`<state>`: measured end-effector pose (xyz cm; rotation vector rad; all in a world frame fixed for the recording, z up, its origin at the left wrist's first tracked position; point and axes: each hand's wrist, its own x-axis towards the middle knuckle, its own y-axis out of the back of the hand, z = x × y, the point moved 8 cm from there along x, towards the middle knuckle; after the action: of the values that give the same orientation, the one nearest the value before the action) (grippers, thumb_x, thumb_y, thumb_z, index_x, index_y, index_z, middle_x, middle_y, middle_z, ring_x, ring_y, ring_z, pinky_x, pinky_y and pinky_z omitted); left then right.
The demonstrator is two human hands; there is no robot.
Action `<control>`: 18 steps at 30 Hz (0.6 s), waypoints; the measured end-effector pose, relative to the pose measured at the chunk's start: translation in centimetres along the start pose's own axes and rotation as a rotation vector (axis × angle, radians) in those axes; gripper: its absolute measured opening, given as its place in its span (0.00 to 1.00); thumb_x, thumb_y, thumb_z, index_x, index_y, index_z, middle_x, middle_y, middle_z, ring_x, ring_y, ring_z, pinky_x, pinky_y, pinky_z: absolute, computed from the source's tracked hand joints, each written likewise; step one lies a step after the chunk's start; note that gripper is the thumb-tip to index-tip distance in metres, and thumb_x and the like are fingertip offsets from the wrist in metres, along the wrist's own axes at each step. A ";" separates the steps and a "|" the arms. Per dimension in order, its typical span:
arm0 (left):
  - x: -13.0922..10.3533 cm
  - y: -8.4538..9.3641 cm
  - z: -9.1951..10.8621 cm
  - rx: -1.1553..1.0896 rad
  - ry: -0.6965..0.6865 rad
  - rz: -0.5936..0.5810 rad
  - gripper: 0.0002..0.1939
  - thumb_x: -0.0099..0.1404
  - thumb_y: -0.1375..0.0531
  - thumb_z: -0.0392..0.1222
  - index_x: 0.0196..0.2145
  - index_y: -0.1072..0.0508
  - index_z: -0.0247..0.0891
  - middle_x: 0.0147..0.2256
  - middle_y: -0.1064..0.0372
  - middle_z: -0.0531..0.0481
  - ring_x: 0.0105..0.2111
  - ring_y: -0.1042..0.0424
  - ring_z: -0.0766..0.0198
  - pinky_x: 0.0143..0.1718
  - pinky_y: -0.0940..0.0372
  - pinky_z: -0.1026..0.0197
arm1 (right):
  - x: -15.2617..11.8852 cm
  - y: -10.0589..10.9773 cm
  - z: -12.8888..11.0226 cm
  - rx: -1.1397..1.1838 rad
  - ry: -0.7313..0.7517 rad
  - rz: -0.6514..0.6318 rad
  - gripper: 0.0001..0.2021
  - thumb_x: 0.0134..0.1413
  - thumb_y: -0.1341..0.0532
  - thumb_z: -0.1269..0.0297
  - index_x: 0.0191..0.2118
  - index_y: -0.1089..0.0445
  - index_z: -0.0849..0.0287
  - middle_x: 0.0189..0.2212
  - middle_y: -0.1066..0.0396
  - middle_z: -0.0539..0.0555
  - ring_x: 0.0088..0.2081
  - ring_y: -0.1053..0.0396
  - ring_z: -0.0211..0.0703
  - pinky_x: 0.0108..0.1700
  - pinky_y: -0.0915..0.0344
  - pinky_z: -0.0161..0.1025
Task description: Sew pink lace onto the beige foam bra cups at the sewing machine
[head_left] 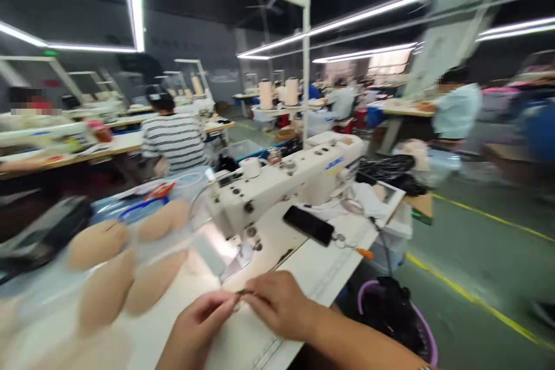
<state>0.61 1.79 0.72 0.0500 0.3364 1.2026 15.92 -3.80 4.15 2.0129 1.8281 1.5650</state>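
My left hand (pixel 200 324) and my right hand (pixel 281 303) meet fingertip to fingertip over the front of the white sewing table (pixel 323 277). Both are closed in a pinch on something small and dark, too small to name. Just beyond them stands a white sewing machine (pixel 277 176), its lamp lighting the needle area. To the left lie several beige cup-shaped fabric pieces (pixel 106 286), blurred, some on clear plastic. A black phone (pixel 309 224) rests on the table right of the needle, beside a small tool with an orange handle (pixel 364 253).
A purple-rimmed bin (pixel 427 329) lined with a black bag stands on the floor at the right. Thread cones (pixel 266 94) sit on a stand behind the machine. A person in a striped shirt (pixel 176 139) sits ahead left; another in light blue (pixel 457 110) works at the right.
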 end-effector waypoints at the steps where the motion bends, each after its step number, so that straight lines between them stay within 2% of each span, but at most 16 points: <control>1: -0.8 -0.1 0.2 -0.067 -0.012 -0.035 0.24 0.49 0.28 0.65 0.31 0.19 0.42 0.36 0.20 0.46 0.43 0.24 0.46 0.47 0.29 0.51 | -0.1 0.2 -0.3 0.054 -0.004 0.016 0.16 0.74 0.49 0.56 0.41 0.27 0.57 0.29 0.24 0.51 0.29 0.27 0.40 0.34 0.34 0.35; 3: -1.5 0.1 0.8 -0.196 -0.068 -0.020 0.22 0.49 0.26 0.61 0.30 0.18 0.38 0.33 0.21 0.45 0.39 0.26 0.52 0.46 0.31 0.54 | -0.3 0.6 -0.4 0.126 -0.008 0.027 0.12 0.74 0.46 0.59 0.41 0.28 0.56 0.28 0.25 0.51 0.28 0.29 0.39 0.33 0.36 0.35; 6: -1.5 0.0 0.8 -0.296 -0.073 -0.025 0.20 0.51 0.25 0.56 0.30 0.18 0.37 0.33 0.22 0.46 0.37 0.28 0.56 0.45 0.32 0.57 | -0.6 0.7 -0.5 0.146 0.007 -0.004 0.08 0.73 0.44 0.63 0.45 0.28 0.57 0.29 0.26 0.51 0.29 0.30 0.39 0.34 0.36 0.35; 18: -1.8 -0.2 1.0 -0.262 -0.145 -0.087 0.15 0.57 0.27 0.52 0.32 0.18 0.37 0.35 0.21 0.46 0.39 0.27 0.56 0.47 0.34 0.56 | -0.8 0.9 -1.3 0.078 0.064 0.024 0.06 0.72 0.43 0.66 0.45 0.29 0.58 0.28 0.28 0.50 0.27 0.33 0.39 0.32 0.38 0.36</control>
<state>0.52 0.15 1.99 -0.1028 0.0518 1.1411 15.91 -5.42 4.83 2.0476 1.9234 1.6072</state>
